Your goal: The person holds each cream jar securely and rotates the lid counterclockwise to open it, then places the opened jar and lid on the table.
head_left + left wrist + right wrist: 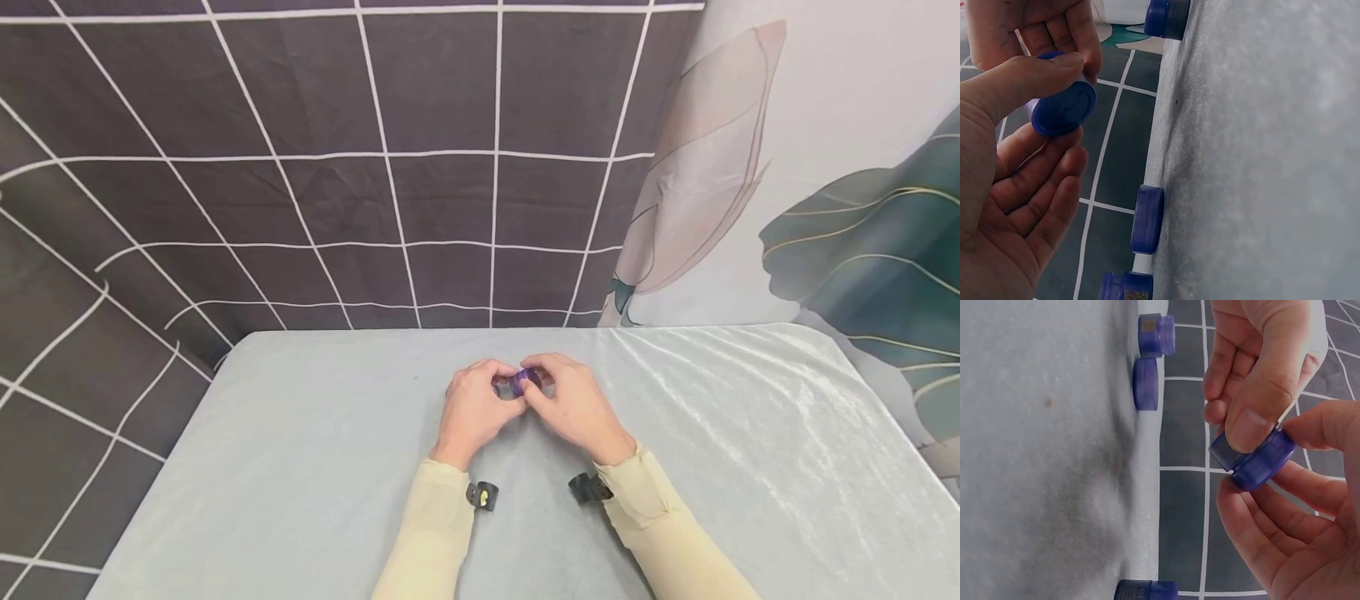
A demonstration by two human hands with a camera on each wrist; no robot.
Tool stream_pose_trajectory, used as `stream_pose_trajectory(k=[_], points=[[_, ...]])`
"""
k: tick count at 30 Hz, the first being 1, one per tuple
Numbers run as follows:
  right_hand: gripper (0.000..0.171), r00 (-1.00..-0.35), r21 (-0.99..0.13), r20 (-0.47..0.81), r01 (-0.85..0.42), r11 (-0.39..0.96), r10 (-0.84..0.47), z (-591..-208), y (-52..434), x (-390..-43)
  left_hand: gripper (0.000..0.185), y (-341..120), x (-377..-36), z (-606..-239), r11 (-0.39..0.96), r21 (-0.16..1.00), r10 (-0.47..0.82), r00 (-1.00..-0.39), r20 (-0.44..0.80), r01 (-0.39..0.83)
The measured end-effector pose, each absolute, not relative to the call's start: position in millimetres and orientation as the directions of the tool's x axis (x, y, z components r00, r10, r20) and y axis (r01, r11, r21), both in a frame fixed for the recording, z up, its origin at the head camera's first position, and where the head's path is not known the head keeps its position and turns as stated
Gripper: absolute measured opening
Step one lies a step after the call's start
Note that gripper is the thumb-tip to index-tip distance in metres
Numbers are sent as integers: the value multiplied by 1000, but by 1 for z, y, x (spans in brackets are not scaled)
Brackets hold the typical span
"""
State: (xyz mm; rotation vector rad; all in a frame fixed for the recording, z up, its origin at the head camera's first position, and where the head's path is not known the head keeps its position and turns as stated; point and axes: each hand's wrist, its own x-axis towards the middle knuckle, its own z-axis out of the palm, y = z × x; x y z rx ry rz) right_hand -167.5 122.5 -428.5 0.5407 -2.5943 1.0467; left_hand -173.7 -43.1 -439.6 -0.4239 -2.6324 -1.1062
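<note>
Both hands hold one small blue-purple jar [523,382] between them, tilted, above the table. My left hand [478,407] pinches the narrower, labelled body of the jar [1225,453], its thumb across the side. My right hand [572,407] grips the wider lid [1266,462] with thumb and fingertips; the lid sits against the body. In the left wrist view a round flat end [1065,111] of the jar shows below the left thumb. On the table, the right wrist view shows an uncapped jar [1156,335] with its neck bare beside a loose lid [1145,384].
Another blue jar [1147,590] stands on the table, apart from the loose lid. A pale grey velvety cloth [300,433] covers the table. Behind it hangs a dark curtain [435,200] with a white grid; a leaf-patterned curtain [705,167] hangs at right.
</note>
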Motion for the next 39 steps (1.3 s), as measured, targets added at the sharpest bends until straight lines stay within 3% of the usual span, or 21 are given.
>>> stream_pose_trajectory(k=[26,39], points=[[31,-905,-657,369,-415,630,-211,-423,121,-166,34,-44,-174,-441,651,680,146,-935,323,336],[36,-957,-748,287,-255,614,-48,-427,120,-160,36,-42,-173,-441,658,664,149,-925,348,356]])
